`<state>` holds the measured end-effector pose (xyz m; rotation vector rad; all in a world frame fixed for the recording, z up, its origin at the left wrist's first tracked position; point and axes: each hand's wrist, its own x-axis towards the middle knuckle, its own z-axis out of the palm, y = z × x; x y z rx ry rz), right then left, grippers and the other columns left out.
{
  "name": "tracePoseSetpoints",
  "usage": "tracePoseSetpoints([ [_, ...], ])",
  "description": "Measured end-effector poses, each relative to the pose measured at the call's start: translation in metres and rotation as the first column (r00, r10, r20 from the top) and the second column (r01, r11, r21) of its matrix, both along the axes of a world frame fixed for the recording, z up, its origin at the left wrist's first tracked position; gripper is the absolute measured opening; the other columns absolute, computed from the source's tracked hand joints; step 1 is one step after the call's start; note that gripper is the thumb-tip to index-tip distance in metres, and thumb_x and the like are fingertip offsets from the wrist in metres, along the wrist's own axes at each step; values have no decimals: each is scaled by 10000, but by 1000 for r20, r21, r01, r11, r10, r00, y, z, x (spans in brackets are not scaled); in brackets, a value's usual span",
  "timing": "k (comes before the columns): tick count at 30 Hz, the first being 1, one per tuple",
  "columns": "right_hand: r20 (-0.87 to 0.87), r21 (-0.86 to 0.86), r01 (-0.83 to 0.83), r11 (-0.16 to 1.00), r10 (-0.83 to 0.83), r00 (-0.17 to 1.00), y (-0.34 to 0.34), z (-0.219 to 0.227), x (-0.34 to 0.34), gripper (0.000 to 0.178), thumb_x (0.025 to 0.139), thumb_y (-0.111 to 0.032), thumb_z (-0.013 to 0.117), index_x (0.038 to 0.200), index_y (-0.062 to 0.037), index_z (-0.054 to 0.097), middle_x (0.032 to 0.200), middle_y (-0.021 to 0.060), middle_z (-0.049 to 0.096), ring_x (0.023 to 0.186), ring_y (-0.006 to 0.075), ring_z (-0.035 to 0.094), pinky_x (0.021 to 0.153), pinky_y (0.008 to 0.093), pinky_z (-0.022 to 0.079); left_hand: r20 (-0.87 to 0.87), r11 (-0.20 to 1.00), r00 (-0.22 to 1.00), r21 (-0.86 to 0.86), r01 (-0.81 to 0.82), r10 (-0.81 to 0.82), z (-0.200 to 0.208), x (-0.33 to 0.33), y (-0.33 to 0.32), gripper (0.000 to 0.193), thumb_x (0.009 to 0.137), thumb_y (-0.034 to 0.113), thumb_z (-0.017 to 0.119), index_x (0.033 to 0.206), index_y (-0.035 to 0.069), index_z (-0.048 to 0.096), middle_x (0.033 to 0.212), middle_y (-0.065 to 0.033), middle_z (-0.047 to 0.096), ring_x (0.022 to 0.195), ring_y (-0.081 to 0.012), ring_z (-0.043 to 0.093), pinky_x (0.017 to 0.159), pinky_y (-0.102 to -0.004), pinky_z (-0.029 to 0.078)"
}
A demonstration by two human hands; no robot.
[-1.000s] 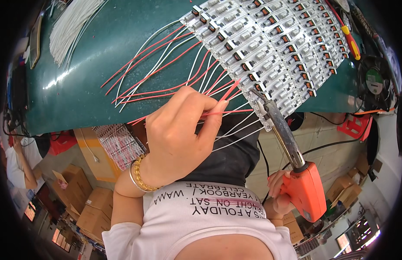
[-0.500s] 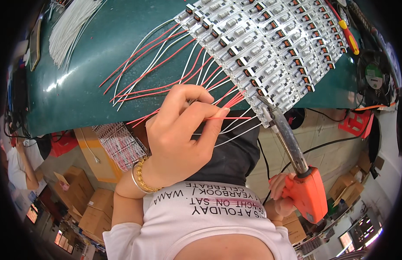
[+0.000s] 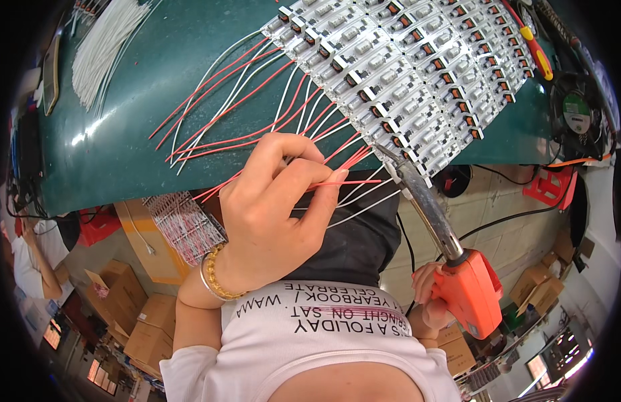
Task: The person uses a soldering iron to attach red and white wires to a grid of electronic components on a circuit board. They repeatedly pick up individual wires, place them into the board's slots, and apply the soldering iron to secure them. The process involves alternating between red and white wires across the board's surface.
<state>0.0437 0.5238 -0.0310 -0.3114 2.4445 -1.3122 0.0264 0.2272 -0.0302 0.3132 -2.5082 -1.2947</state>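
My left hand (image 3: 270, 201) pinches several thin red wires (image 3: 354, 159) between thumb and fingertips. One red wire's end sticks out to the right past the fingers. In my right hand (image 3: 431, 295) is an orange-handled soldering iron (image 3: 470, 295), its dark tip at the near-left edge of a sheet of small circuit boards (image 3: 407, 53). Whether the tip touches a board I cannot tell. Red and white wires run leftward from the sheet's left edge, some lying on the green tabletop (image 3: 210, 161), others passing behind my left hand.
A bundle of white wires (image 3: 109, 50) lies at the far left. At the right are a yellow-and-red screwdriver (image 3: 541, 60) and a small black fan (image 3: 578, 114). Below the table are wired boards (image 3: 183, 224), cardboard boxes (image 3: 153, 331) and a red stool (image 3: 550, 187). Another person's arm shows at left.
The board sheet, its wires and my left hand have shifted slightly left. The soldering iron has moved a little left and up, its tip staying by the sheet's edge.
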Motion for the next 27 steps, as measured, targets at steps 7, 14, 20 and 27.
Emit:
tracePoseSetpoints([
  [7,-119,-56,19,998,-25,993,23,-29,17,640,778,-620,686,963,-24,539,515,-38,444,440,112,446,481,277,406,9,1000,1000,-21,-16,16,2,5,2,86,757,-53,726,781,2,666,890,-76,599,661,-100,544,519,-200,432],
  [14,-162,-131,-173,976,151,975,42,-38,12,675,779,-635,670,987,-9,528,523,-31,461,446,113,472,490,275,422,10,999,1000,-46,-19,20,3,5,0,83,761,-51,724,781,6,667,886,-73,603,653,-91,537,503,-198,417],
  [20,6,-295,-2,956,4,1000,-3,-6,1,590,797,-635,622,717,-55,550,581,30,518,542,213,536,517,320,421,-158,998,985,-13,-68,65,-8,0,2,110,721,-24,757,785,24,682,874,-68,610,489,-83,497,438,-223,372],
  [27,103,-368,35,929,3,995,-2,3,-2,676,790,-694,608,626,-42,539,572,39,493,543,188,520,510,302,404,-214,997,977,-75,-28,11,-12,3,8,121,699,-17,758,787,32,692,905,-57,621,458,-66,445,408,-213,340],
])
